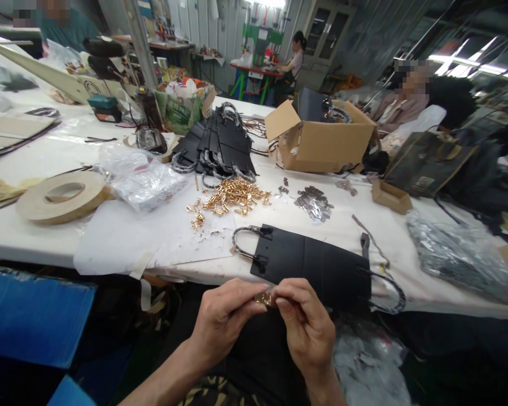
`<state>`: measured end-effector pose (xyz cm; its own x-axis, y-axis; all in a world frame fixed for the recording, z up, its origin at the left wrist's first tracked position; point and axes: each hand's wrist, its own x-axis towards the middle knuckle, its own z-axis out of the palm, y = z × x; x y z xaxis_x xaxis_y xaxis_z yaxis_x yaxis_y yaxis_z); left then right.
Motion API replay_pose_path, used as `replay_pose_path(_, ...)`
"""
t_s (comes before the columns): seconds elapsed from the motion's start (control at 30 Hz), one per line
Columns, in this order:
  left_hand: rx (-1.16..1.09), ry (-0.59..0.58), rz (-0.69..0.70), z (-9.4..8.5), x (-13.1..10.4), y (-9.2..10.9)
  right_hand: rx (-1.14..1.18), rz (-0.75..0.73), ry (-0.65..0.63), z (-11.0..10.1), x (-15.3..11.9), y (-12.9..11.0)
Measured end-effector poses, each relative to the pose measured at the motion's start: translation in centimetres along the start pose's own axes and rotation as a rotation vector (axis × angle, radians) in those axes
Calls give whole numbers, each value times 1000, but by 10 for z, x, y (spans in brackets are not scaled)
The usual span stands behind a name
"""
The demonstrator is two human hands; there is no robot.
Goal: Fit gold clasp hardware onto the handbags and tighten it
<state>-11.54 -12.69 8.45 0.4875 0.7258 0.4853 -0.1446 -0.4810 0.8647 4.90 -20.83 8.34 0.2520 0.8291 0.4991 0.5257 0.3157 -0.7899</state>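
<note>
At the near left, a bright blue flat-sided object is cut off by the frame edge. Above it, on the long white-covered table, lies a wide tan tape roll, with a crumpled clear plastic bag to its right, its contents hard to make out.

Farther back, black panels with plastic-wrapped handles overlap in a stack, the lower ones mostly hidden. On the near side of it spreads a heap of small gold-coloured metal fittings.

At the near edge, the left hand pinches a small gold-coloured metal piece between thumb and fingers, above the person's lap. The right hand meets it at the piece's right end, thumb and fingers drawn together; whether they grip the piece too, I cannot tell. The fingertips hide much of its shape.

Just beyond the hands lies a black rectangular panel with two wrapped handles, its near edge partly covered by the right hand. Beyond it are scattered thin silver-coloured plates and an open brown cardboard box. At the right, glare blurs the contents of a clear plastic bag.
</note>
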Motion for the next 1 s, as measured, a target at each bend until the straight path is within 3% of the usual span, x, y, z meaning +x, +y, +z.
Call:
replay_pose_path(0.13, 39, -6, 81, 0, 0, -1, -3, -81, -88, -10, 10, 0)
replay_pose_path(0.3, 86, -14, 78, -2, 0, 1, -72, -175, -135, -16, 12, -6)
replay_pose_path(0.5, 62, -56, 112, -1, 4, 6, -159, -146, -44, -6, -1, -12)
replay_pose_path(0.83, 16, -66, 166, 3, -4, -3, 34, 72, 60, 7, -12, -10)
replay_pose_path(0.9, -4, -64, 141, 4, -4, -6, 199, 187, 84, 9, -16, -5)
replay_pose_path(1.0, -41, -63, 69, 6, -5, -10, 607, 493, 58, 11, -22, 3)
